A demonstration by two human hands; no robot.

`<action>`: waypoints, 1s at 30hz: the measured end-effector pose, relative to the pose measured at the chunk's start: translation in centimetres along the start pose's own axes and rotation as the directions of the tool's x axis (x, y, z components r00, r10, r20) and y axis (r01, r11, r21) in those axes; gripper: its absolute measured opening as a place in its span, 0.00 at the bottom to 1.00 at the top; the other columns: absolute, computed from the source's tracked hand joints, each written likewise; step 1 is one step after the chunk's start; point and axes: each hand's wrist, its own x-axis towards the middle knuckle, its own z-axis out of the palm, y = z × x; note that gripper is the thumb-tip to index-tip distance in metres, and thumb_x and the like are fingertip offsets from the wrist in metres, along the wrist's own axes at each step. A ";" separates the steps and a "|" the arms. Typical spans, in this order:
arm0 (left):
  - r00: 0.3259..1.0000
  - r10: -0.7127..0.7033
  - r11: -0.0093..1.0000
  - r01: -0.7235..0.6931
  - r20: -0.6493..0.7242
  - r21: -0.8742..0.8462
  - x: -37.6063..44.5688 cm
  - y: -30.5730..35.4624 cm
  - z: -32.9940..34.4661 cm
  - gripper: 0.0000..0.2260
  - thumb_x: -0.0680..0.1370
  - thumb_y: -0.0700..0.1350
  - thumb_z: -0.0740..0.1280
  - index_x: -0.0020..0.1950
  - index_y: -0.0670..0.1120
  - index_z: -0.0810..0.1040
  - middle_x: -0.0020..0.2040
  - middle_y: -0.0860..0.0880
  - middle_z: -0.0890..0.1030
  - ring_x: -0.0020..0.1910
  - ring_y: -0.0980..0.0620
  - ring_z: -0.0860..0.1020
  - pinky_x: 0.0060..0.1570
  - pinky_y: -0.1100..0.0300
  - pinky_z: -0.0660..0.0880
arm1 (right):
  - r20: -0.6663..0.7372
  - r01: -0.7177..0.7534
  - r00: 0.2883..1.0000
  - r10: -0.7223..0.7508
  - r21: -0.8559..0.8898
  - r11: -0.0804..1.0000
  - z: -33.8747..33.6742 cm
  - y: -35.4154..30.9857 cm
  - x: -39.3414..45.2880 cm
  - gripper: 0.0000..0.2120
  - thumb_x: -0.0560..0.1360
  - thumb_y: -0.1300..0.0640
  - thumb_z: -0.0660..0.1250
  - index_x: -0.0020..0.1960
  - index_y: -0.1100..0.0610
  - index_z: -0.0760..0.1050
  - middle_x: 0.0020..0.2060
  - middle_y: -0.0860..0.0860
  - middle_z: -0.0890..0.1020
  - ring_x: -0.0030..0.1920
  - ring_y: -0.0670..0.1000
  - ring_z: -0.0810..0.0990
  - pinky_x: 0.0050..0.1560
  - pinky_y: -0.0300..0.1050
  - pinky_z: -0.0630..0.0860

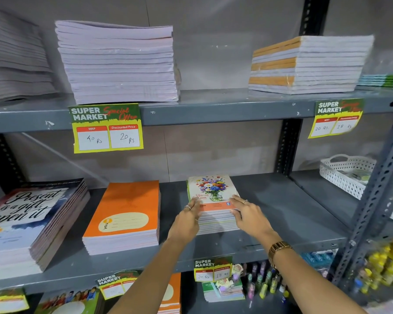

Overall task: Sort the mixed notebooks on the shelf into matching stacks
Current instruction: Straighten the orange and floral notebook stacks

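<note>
On the middle shelf (281,214) stands a small stack of notebooks with a flower-vase cover (211,189). My left hand (187,219) presses flat against the stack's left side. My right hand (247,214) rests on its front right corner, fingers lying on the top cover and thumb down the edge. Left of it is a stack of orange notebooks (125,211). Further left stands a taller stack with "Present is a gift, open it" on the cover (25,218).
The upper shelf holds pale notebook stacks (118,64) and an orange-spined stack (304,64). Yellow price tags (107,129) hang from the shelf edges. A white perforated basket (345,173) sits at right behind a slotted steel upright (377,193). Pens and more notebooks fill the bottom shelf.
</note>
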 end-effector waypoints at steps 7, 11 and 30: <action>0.999 -0.028 0.999 0.027 -0.045 -0.016 -0.3 0.2 0.4 0.27 0.79 0.36 0.59 0.76 0.50 0.55 0.78 0.53 0.56 0.66 0.49 0.72 0.62 0.54 0.75 | 0.032 0.026 0.999 -0.026 -0.007 1.000 -0.3 0.3 0.7 0.20 0.79 0.56 0.59 0.71 0.54 0.66 0.72 0.48 0.68 0.69 0.53 0.71 0.69 0.47 0.66; 0.998 -0.037 0.999 0.036 -0.054 -0.009 -0.3 0.3 0.4 0.29 0.78 0.33 0.59 0.76 0.50 0.55 0.78 0.54 0.56 0.65 0.49 0.73 0.60 0.54 0.76 | 0.024 0.022 0.999 -0.022 0.010 1.000 -0.2 0.3 0.6 0.20 0.79 0.56 0.59 0.71 0.54 0.66 0.72 0.48 0.68 0.69 0.53 0.70 0.69 0.47 0.66; 0.999 -0.031 0.998 0.032 -0.023 0.046 -0.1 0.2 0.1 0.30 0.77 0.31 0.57 0.76 0.49 0.53 0.79 0.52 0.54 0.68 0.47 0.70 0.64 0.53 0.73 | 0.013 0.032 0.999 -0.031 -0.024 0.999 0.4 0.4 0.4 0.19 0.80 0.54 0.56 0.71 0.51 0.66 0.72 0.48 0.68 0.71 0.56 0.67 0.73 0.51 0.61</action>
